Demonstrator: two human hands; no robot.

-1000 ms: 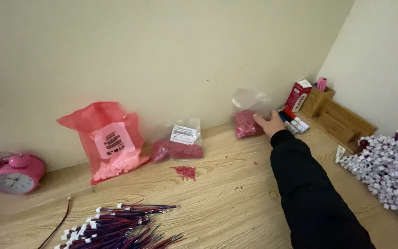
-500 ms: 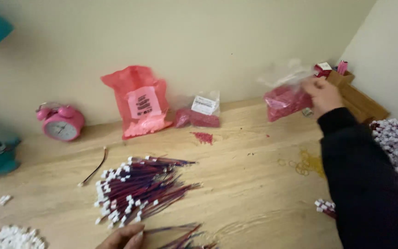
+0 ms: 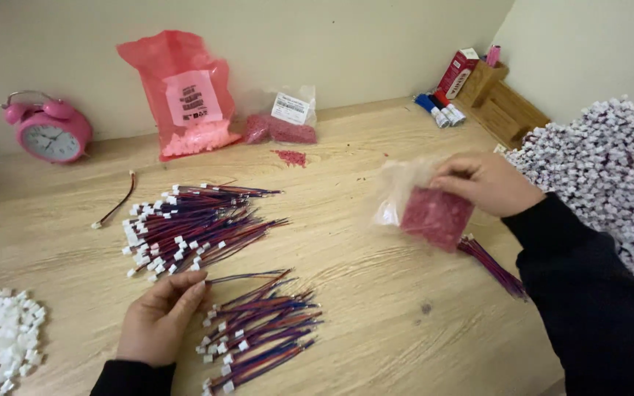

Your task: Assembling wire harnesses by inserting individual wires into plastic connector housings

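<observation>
Head view: my right hand pinches clear bag of pink bits at top edge, bag hangs under fingers, above table. My left hand flat, fingers loose, touching near wire bunch. Bigger wire pile farther. Pink clock far left. White plug heap right.

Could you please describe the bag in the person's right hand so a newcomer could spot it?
On the wooden table, look right of centre: the right hand lifts a small clear bag of dark pink bits. Unlike the bags by the wall, it is off the table.
</observation>
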